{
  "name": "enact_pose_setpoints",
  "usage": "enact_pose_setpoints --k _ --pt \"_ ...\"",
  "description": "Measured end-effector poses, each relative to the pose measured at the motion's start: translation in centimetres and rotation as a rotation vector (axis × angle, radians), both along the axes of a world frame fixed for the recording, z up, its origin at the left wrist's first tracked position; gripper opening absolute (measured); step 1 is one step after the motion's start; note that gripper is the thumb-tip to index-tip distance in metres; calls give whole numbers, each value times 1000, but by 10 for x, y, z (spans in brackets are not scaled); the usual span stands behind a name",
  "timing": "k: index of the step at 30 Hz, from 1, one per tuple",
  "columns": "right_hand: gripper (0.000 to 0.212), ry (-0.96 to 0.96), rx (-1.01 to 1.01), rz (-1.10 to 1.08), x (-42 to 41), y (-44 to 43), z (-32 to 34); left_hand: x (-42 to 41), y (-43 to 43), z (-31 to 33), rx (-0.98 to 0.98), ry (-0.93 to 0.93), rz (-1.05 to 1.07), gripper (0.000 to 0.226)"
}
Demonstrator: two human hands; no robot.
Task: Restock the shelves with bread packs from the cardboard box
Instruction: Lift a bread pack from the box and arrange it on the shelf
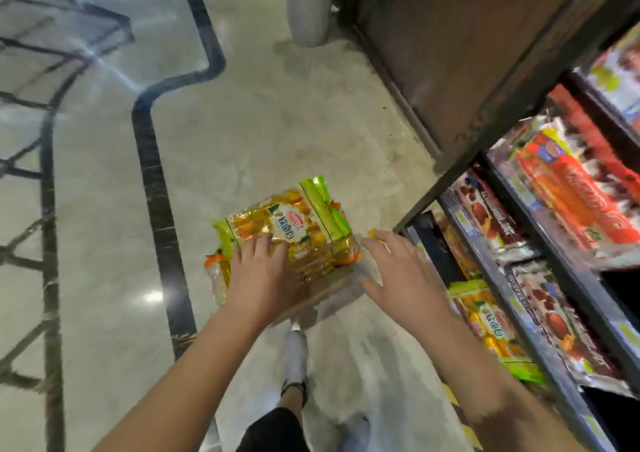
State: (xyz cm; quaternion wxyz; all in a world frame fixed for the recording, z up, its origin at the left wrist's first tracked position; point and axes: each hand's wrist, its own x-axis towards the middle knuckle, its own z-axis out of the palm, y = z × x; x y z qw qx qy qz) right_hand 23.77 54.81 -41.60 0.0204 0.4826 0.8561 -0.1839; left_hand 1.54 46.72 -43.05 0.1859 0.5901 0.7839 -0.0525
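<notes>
So the person is leaning over the cardboard box [322, 290] on the floor [263, 122], and this looks like the pick-up step: the left hand [258, 278] is lying flat with spread fingers on the top yellow-green bread pack [294, 226], pressing more than gripping, while the right hand [403, 275] is hovering open and empty just beside the stack. Next I'm guessing both hands need to close round that pack, then swing it right onto the shelves [540, 289], probably by the matching pack [491, 327] already sitting there.
</notes>
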Motion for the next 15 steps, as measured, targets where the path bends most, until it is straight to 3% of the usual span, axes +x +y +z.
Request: enact_pose_setpoints --k 4,15 --pt "59 -55 -35 76 -53 21 -6 -49 -6 -6 -71 -1 90 88" --pt "59 -121 -182 199 -128 82 -67 -113 1 -54 -147 -82 281 76"
